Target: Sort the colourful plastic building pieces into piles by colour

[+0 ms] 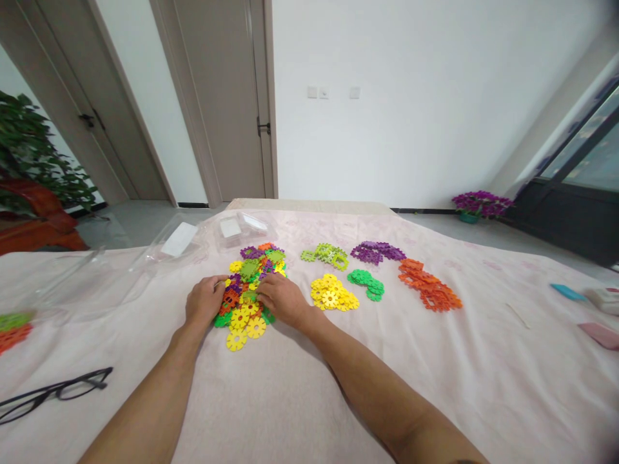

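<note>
A mixed pile of flat plastic interlocking pieces (240,317), with yellow, green, orange and purple discs and squares, lies on the cloth between my hands. My left hand (206,300) rests against the pile's left edge, its fingers bent and loosely apart. From the right, my right hand (284,298) reaches over the pile with its fingers curled down together among the pieces. What its fingertips hold is hidden. Right of that hand, sorted by colour, lie a yellow heap (333,293), a green heap (366,283), a lime heap (329,254), a purple heap (377,251) and an orange heap (429,285).
Clear plastic containers (176,240) stand at the back left. Black glasses (62,388) lie front left, near lime and orange pieces (14,332) at the edge. On the right are a blue item (567,292), a pink item (599,335) and a white box (604,298).
</note>
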`<act>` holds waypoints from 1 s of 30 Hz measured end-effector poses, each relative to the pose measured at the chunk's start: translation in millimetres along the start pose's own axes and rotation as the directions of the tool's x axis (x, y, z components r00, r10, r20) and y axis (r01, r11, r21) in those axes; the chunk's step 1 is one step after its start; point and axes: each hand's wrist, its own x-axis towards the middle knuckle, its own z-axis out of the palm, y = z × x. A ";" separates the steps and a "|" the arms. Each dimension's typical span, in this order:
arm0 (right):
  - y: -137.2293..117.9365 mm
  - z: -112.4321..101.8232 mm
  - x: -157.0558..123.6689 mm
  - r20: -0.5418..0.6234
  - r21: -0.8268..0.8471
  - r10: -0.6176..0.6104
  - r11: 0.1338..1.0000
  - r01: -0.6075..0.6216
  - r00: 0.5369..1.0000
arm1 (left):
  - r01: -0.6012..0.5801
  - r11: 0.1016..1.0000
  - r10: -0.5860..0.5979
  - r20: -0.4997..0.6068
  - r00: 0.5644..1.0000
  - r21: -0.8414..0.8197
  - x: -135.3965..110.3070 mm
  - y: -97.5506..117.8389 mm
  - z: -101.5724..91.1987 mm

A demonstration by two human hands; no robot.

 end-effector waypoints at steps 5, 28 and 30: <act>9.9 -7.4 4.2 -0.145 0.204 0.213 0.962 -0.182 0.966 | 0.012 1.000 -0.012 0.019 1.000 0.006 -1.8 4.6 -4.2; 90.6 -52.9 -18.7 0.005 0.195 0.622 0.767 -0.611 0.783 | 0.018 1.000 -0.018 0.014 1.000 -0.011 -2.7 5.3 -4.2; 71.4 -45.4 -12.0 0.133 0.179 0.523 0.823 -0.539 0.842 | 0.022 1.000 -0.021 0.014 1.000 -0.011 -3.4 6.8 -5.3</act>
